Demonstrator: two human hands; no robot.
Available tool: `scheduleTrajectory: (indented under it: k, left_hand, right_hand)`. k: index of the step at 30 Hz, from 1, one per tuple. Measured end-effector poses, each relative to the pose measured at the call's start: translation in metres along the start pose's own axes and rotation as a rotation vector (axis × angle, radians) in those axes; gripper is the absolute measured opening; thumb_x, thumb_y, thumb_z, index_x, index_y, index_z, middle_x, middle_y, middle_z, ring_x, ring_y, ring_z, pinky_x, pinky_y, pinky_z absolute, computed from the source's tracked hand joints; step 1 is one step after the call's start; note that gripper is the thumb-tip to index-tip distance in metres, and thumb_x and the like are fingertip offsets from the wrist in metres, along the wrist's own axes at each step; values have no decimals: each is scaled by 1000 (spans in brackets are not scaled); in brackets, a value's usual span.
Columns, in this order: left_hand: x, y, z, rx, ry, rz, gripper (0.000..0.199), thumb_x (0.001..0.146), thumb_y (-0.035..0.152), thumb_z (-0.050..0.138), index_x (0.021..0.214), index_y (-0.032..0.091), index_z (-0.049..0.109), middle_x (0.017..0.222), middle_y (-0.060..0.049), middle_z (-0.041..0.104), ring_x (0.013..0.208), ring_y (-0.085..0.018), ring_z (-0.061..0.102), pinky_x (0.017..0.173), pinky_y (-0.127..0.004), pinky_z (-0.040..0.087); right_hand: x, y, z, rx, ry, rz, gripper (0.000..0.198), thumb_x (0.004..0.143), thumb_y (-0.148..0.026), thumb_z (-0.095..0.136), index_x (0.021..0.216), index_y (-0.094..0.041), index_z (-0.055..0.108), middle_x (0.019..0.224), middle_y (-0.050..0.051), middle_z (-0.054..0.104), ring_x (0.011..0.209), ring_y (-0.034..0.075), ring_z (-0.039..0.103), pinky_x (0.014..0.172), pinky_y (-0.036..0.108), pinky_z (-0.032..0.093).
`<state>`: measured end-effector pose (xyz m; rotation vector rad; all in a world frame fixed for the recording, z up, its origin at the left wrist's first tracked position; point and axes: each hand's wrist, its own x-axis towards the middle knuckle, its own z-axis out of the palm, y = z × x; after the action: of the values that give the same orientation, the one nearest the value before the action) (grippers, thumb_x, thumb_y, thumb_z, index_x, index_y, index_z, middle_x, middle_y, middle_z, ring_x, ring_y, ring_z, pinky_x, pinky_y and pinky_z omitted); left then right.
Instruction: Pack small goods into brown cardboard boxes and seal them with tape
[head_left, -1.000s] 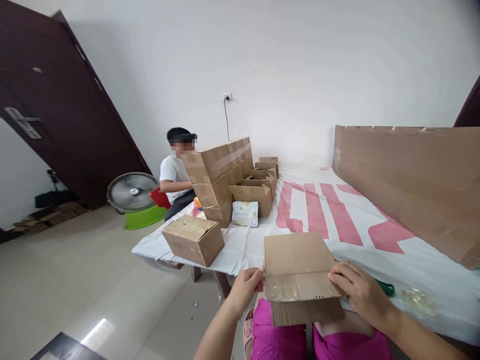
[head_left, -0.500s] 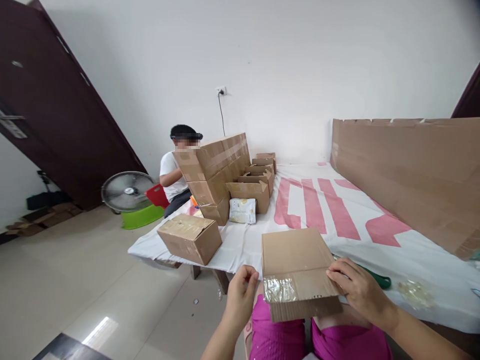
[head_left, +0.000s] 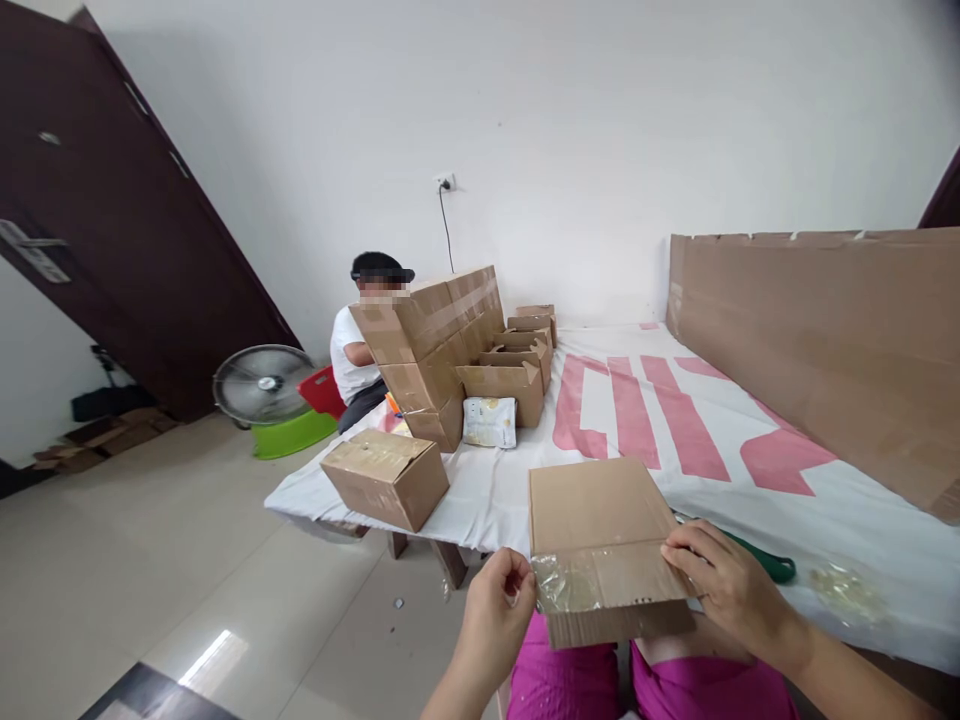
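A flattened-looking cardboard box (head_left: 600, 500) rests at the table's front edge, partly over my lap, its flap hanging toward me. Shiny clear tape (head_left: 566, 583) lies across the left part of the flap, wrinkled at the end. My left hand (head_left: 499, 605) is closed in a pinch at that tape's left end, by the box's corner; the bit between the fingertips is mostly hidden. With thumb and fingers, my right hand (head_left: 720, 580) grips the right edge of the box. Beside that hand lies a dark green handle (head_left: 772, 565), partly covered by it.
A closed carton (head_left: 386, 478) stands at the table's left edge. Behind it are stacked cartons (head_left: 427, 360), open boxes (head_left: 510, 380) and a white packet (head_left: 490, 422). Crumpled clear tape (head_left: 847, 590) lies right. A tall cardboard sheet (head_left: 817, 340) borders the table. A person (head_left: 356, 350) sits beyond.
My left hand has come in against the box's left corner, at the tape's end. The tape there looks more wrinkled. My right hand keeps its grip; the view has shifted slightly.
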<state>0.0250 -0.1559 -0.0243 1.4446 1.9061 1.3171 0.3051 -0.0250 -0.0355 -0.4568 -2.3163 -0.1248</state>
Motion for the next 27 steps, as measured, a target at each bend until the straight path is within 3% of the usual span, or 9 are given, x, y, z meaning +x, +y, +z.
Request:
scheduleTrajectory:
  k: [6, 10, 14, 17, 19, 20, 22, 27]
  left_hand:
    - [-5, -7, 0, 299, 108, 528, 17, 83, 9, 48, 72, 21, 49, 71, -1, 54, 67, -16, 50, 61, -25, 39]
    - [-4, -14, -1, 304, 104, 703, 17, 85, 6, 47, 80, 21, 52, 74, -3, 56, 71, -17, 50, 66, -29, 41]
    - [-4, -16, -3, 161, 23, 599, 16, 91, 13, 45, 80, 21, 52, 75, -3, 55, 72, -17, 52, 66, -28, 42]
    - [-5, -18, -1, 25, -51, 443, 20, 95, 22, 43, 76, 21, 50, 73, -2, 52, 68, -15, 49, 63, -25, 40]
    - [-5, -20, 2, -39, -59, 381, 22, 96, 26, 43, 76, 21, 49, 73, -1, 50, 67, -14, 47, 63, -25, 39]
    - [-6, -20, 4, -67, -62, 361, 22, 97, 28, 43, 76, 21, 48, 73, -1, 49, 68, -14, 46, 64, -25, 39]
    - [-7, -20, 7, -124, -65, 327, 23, 97, 32, 43, 77, 21, 48, 74, -1, 48, 69, -15, 45, 65, -25, 39]
    - [-8, -14, 5, -287, -90, 220, 29, 92, 42, 51, 74, 20, 55, 74, -1, 51, 70, -15, 47, 66, -26, 40]
  right_hand:
    - [1, -1, 1, -23, -21, 32, 44, 66, 7, 37, 89, -21, 61, 85, 4, 62, 78, 18, 57, 71, 31, 50]
    - [0, -2, 2, -31, -43, 49, 39, 69, 6, 39, 87, -22, 61, 83, 4, 62, 77, 19, 56, 69, 31, 48]
    - [11, -12, -17, -49, -157, 103, 20, 75, -12, 58, 92, -21, 62, 94, 7, 64, 89, 25, 56, 79, 40, 48]
    - [30, -28, -34, 5, -230, 128, 34, 73, -36, 74, 102, -23, 62, 107, 8, 63, 102, 30, 54, 89, 47, 45]
    - [46, -43, -34, 97, -187, 102, 23, 83, -33, 68, 103, -23, 62, 104, 7, 63, 99, 26, 55, 89, 44, 45]
    - [54, -51, -30, 154, -163, 92, 15, 88, -27, 61, 102, -23, 62, 101, 6, 63, 96, 24, 56, 87, 41, 46]
    - [71, -67, -14, 262, -154, 79, 18, 91, -13, 52, 102, -22, 62, 97, 5, 64, 91, 20, 57, 84, 36, 47]
    - [95, -94, 38, 301, -244, 63, 28, 81, -4, 62, 104, -21, 62, 94, 1, 63, 90, 19, 56, 79, 31, 48]
